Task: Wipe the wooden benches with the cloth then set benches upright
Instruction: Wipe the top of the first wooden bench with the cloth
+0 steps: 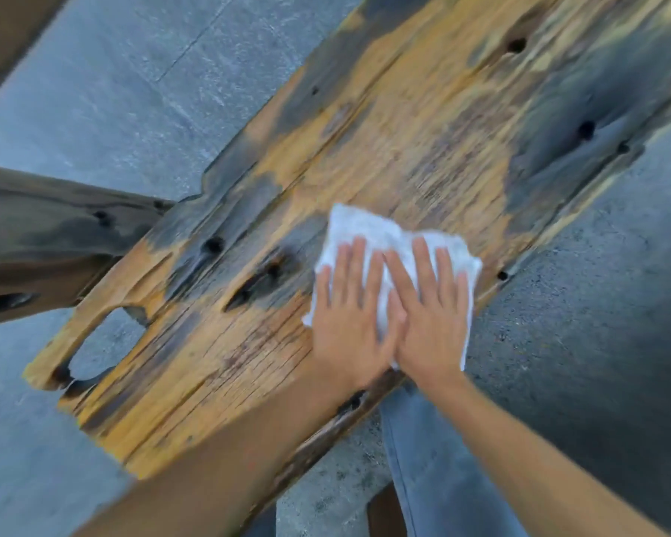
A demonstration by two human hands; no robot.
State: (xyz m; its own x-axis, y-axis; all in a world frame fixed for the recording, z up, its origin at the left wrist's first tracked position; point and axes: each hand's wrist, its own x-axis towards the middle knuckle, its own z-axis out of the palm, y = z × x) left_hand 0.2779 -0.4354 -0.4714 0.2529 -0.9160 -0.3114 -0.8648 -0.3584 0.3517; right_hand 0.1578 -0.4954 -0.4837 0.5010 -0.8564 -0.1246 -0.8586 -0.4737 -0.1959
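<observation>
The floor (105, 91) fills the edges here, pale grey stone slabs on the left, a darker rough patch on the right. Across it, running corner to corner, sits the big wooden bench (384, 157), its worn top all yellow-orange grain with grey-black patches, dark knot holes and a cut-out notch at the near left end. A second bench (47, 242), duller and greyer, juts in from the left edge and meets the big one near its side (whether they actually touch, I cannot tell). Down at the bottom, a leg in blue jeans (434, 470) stands just beside the bench's near edge. Now the cloth (369, 234), white and crumpled, is spread flat on the bench top toward that near edge. Both hands are on it: the left hand (349, 323) lies palm down, fingers straight and slightly spread, pressing rather than gripping; the right hand (430, 323) is the same, flat and open, its thumb side overlapping the left. Everything is a little blurred.
</observation>
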